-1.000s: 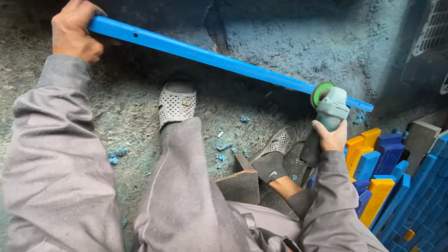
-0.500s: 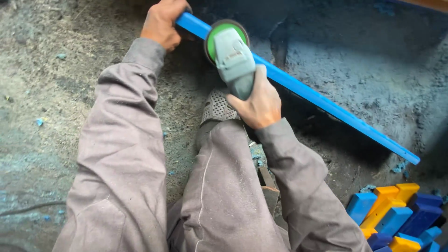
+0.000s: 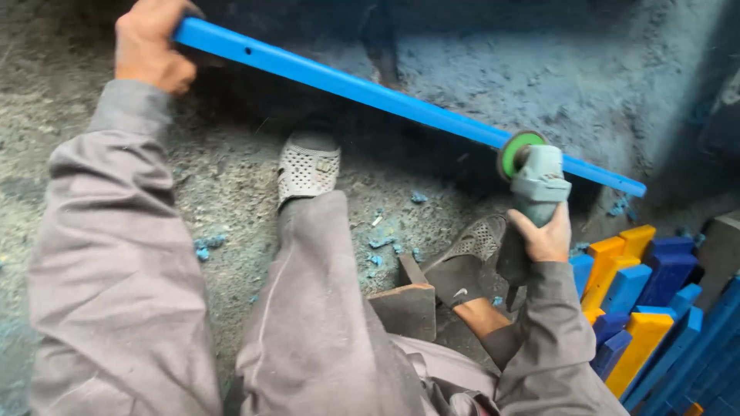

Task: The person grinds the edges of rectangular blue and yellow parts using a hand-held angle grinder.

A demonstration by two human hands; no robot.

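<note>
Holding a long blue bar (image 3: pixel 385 96) that runs from upper left of the frame down to the right edge. Left hand (image 3: pixel 150 48) is clenched on the bar's upper-left end. Right hand (image 3: pixel 543 235) is wrapped round the body of a grey angle grinder (image 3: pixel 532 181), right of centre, green disc against the bar near its lower-right end. Bar looks held in the air, no clamp or rest visible.

Risks as I read it:
- Disc bites or snags, bar kicks, since only one hand steadies it far from the cut.
- Grinder one-handed, so weak control if it grabs.
- Perforated slip-on shoes (image 3: pixel 308 166) sit right under the bar; blue chips (image 3: pixel 206 245) already litter the floor.
- Stack of blue and yellow bars (image 3: pixel 640 308) at lower right crowds the elbow.
</note>
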